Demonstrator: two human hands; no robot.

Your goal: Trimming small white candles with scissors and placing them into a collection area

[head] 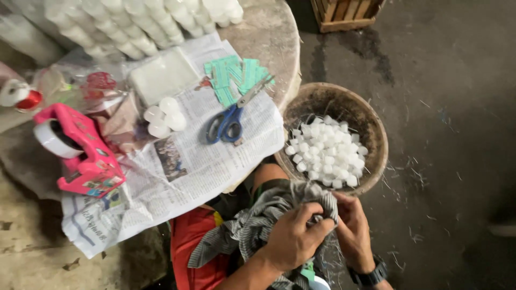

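cloth: [258,225] grey striped cloth is lying bunched over the person's lap, just below the basket, gathered up so that both hands can work one end of it.
left hand: [294,236] left hand is closing around a wad of the cloth, fingers curled and clamped on it, seemingly rubbing or wiping with it.
right hand: [352,228] right hand is pressing against the same wad from the other side, next to the basket's near rim; its fingers are partly hidden, so i cannot tell how tightly they are gripping. a dark watch is sitting on that wrist.
basket: [371,123] round brown basket is standing on the dark floor beside the knee, holding a heap of small white pieces, probably kept low for easy reach.
newspaper: [183,166] newspaper is spreading over the round table left of the basket, apparently protecting its surface.
scissors: [234,115] blue-handled scissors are resting on the newspaper, left of the basket, partly over green cards.
tape dispenser: [80,150] pink tape dispenser is sitting far left of the basket, at the paper's edge.
white cups: [164,115] three small white cups are clustering left of the scissors.
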